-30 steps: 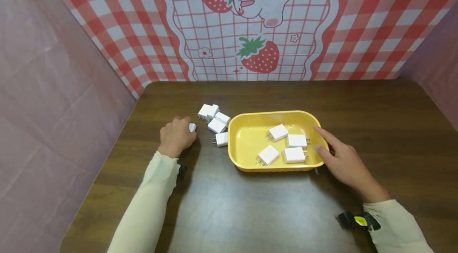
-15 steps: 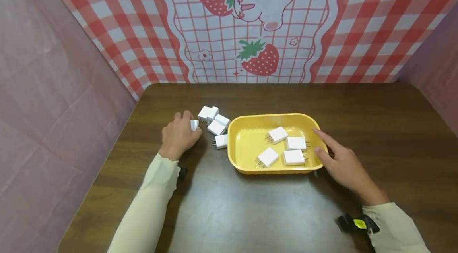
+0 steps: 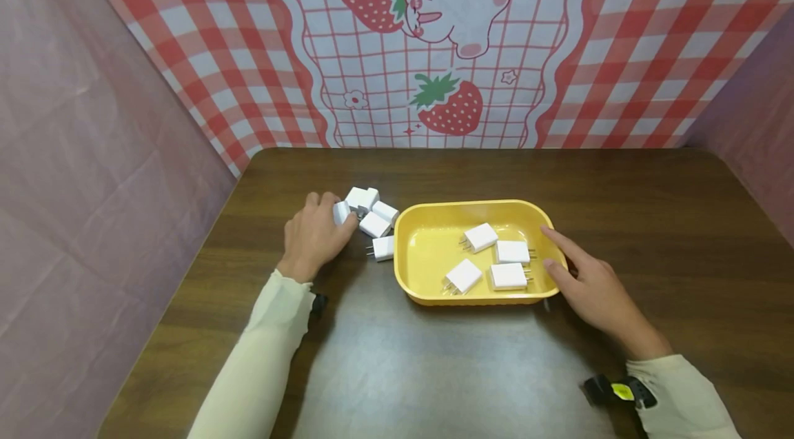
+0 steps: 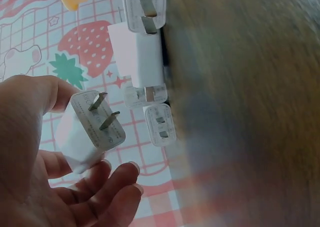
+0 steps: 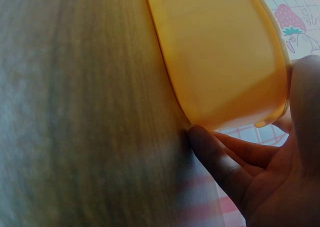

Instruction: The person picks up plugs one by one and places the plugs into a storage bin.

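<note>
Left hand (image 3: 313, 235) pinches white two-prong charger plug (image 3: 341, 212) left of frame centre; yellow tray (image 3: 424, 253) lies rightward, long axis left-right, far end gripped by right hand (image 3: 594, 293).

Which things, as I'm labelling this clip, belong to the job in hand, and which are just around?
Likely in the job:
yellow tray, touched by the right hand
four white charger plugs inside it
loose charger plugs beside it
charger plug held in the left hand

Just around:
strawberry-print gingham backdrop
pink drape
wooden tabletop
</note>
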{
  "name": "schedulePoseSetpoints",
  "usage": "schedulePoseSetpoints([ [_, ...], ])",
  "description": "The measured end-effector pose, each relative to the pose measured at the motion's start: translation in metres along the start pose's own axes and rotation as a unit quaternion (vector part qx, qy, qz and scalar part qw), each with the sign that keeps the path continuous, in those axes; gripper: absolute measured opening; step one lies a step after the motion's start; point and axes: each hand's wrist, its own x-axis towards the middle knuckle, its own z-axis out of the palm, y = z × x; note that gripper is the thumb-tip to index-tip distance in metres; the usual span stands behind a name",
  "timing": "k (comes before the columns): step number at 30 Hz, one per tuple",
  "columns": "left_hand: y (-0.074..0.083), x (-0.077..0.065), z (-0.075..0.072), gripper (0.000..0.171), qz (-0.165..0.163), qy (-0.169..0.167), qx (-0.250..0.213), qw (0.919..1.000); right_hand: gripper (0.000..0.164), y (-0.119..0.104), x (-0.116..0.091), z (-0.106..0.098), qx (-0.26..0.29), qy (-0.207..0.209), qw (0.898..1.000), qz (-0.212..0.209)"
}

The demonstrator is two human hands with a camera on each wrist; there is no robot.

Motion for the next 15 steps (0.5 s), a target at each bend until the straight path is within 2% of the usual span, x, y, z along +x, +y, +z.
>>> schedulePoseSetpoints([
  [7, 0.005, -0.001, -0.003, 0.047, 0.029, 0.058, -0.027, 0.9975, 0.059, 0.000, 0.000, 0.000, 0.004, 0.004, 1.000, -0.007],
  [15, 0.012, -0.002, -0.005, 0.042, 0.067, 0.130, -0.078, 0.9861, 0.058, 0.001, 0.000, 0.001, 0.000, 0.005, 1.000, -0.002],
])
